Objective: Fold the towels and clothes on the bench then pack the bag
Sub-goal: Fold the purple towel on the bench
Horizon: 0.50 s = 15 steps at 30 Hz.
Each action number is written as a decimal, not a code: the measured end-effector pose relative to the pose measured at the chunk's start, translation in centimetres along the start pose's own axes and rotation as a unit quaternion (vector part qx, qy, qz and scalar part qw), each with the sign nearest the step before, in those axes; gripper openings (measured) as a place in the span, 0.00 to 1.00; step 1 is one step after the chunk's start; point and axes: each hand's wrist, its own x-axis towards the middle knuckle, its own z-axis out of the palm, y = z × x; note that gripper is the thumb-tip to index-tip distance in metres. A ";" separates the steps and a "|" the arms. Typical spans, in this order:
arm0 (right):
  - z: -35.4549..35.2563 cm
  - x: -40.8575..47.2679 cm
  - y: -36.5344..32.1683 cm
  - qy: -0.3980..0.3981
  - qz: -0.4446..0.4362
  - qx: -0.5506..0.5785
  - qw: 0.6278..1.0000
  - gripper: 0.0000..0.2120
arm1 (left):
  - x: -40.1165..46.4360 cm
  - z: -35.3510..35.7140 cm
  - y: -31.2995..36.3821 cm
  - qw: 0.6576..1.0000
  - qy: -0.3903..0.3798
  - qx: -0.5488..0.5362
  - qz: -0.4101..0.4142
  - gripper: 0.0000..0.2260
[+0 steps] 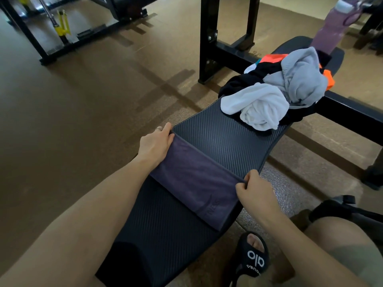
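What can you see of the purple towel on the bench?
The dark purple fabric towel lies flat across the black ribbed bench pad, folded into a long strip with a neat far edge. Faint tone-on-tone lettering shows near its right end, too dim to read fully. The left hand rests on its left end, fingers at the far corner; the right hand pinches the far right corner. It lies apart from the pile of clothes further along.

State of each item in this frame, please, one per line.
purple towel: folded flat across the bench, far corners held
left hand: pinching one far corner
right hand: pinching the other far corner
clothes pile: unfolded, heaped further along
bench: carrying towel and pile
bottle: upright, capped
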 end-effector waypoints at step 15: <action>3.8 -0.8 1.5 -0.022 -0.318 -0.291 0.902 0.32 | -15.8 1.9 5.5 0.980 -0.128 0.058 0.138 0.32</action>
